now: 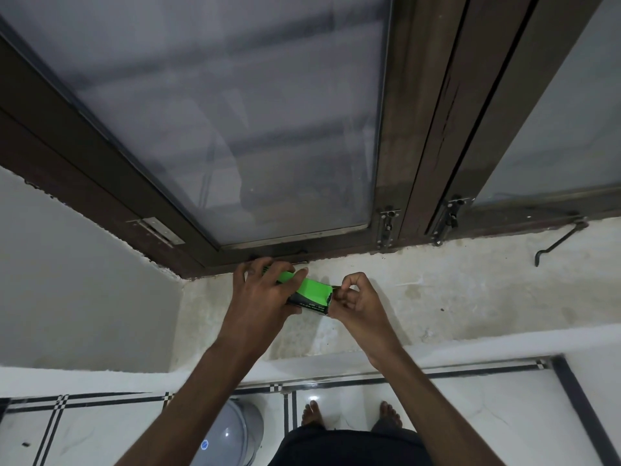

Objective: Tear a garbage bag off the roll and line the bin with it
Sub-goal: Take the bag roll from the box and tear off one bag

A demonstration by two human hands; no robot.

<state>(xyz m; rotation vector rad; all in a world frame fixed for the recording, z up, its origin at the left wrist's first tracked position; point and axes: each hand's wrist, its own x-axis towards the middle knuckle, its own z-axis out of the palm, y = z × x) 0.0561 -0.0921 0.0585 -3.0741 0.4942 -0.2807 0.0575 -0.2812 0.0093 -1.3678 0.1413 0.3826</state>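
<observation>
Evidently we are at the very start: our left hand (260, 290) grips the green-and-black bag box (311, 295) above the window sill (437, 297), while our right hand (356, 299) pinches its end flap at three o'clock. Next we judge the flap must open and the roll slide out. The grey bin (235, 432) waits unlined at six o'clock, on the floor.

A single head-worn wide-angle view looks forward and steeply down from close above the window sill (437, 297), facing the window (235, 112). The sill's far edge meets the frame; the tiled floor (487, 415) fills the bottom edge.
</observation>
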